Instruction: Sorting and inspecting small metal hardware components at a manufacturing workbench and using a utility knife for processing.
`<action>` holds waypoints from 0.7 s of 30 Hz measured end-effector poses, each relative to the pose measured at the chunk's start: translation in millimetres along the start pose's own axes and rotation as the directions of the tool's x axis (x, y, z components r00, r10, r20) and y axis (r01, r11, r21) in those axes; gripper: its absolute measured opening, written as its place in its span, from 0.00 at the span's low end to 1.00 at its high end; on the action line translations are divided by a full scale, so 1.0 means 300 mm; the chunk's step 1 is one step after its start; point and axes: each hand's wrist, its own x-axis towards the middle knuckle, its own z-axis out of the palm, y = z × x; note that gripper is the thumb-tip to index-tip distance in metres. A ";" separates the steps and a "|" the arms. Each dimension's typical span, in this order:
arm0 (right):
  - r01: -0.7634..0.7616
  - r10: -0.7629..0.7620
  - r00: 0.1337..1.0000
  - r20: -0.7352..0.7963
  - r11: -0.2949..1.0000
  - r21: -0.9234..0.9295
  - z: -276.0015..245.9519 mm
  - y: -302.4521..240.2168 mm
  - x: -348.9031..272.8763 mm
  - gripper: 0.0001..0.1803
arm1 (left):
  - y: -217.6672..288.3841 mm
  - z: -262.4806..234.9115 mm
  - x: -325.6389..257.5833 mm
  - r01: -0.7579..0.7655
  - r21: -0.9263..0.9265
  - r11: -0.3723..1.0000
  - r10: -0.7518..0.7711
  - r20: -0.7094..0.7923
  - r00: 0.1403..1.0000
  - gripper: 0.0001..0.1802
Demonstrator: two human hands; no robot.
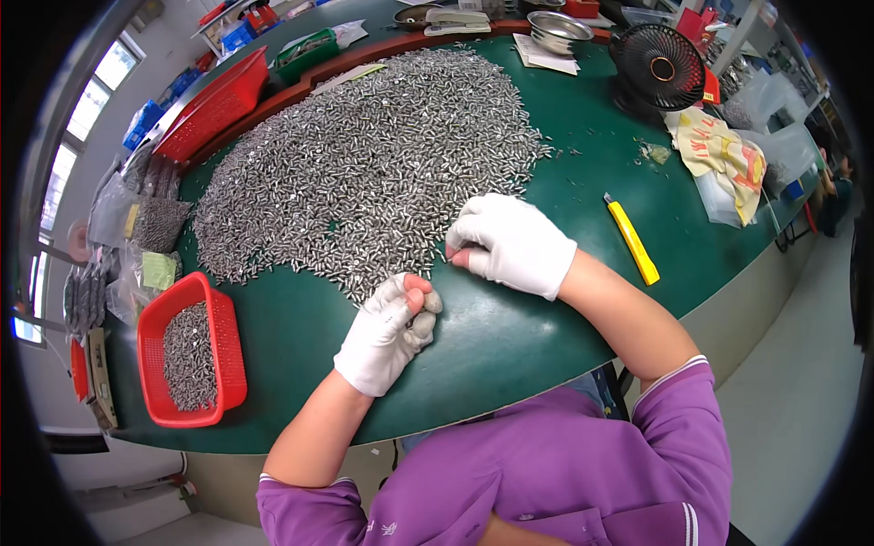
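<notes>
A wide heap of small silvery metal pins (pixel 364 164) covers much of the green table. My left hand (pixel 387 332), in a white glove with bare fingertips, is closed at the heap's near edge, thumb pressed against the forefinger. Whatever it may hold is hidden in the curled fingers. To its right and slightly farther off, my right hand (pixel 512 244), gloved the same way, bends its fingers down at the heap's edge. Its thumb and forefinger are pinched together, and anything between them is too small to make out.
A red plastic basket (pixel 238 350) holding more pins stands at left. A yellow utility knife (pixel 632 241) lies right of my right hand. Farther back are a black fan (pixel 657 68), a metal bowl (pixel 557 32) and another red basket (pixel 214 100). Plastic bags (pixel 146 205) crowd the left edge.
</notes>
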 end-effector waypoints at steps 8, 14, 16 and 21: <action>-0.068 0.016 0.993 0.120 0.895 0.441 0.020 -0.077 0.003 0.11 | -0.007 0.014 -0.004 -0.031 0.055 0.998 0.032 -0.003 0.999 0.08; -0.065 0.086 0.996 -0.016 0.850 0.523 0.017 -0.050 0.004 0.08 | 0.000 0.018 -0.005 -0.034 0.044 0.998 0.034 -0.003 0.999 0.06; -0.029 0.059 0.994 -0.093 0.953 0.300 0.005 -0.023 0.006 0.08 | 0.002 0.022 -0.002 -0.030 0.063 0.998 0.031 -0.021 0.999 0.06; -0.009 0.026 0.977 -0.210 0.997 0.080 0.033 0.023 0.006 0.05 | 0.009 0.018 -0.003 -0.007 0.083 0.997 0.008 -0.020 1.000 0.11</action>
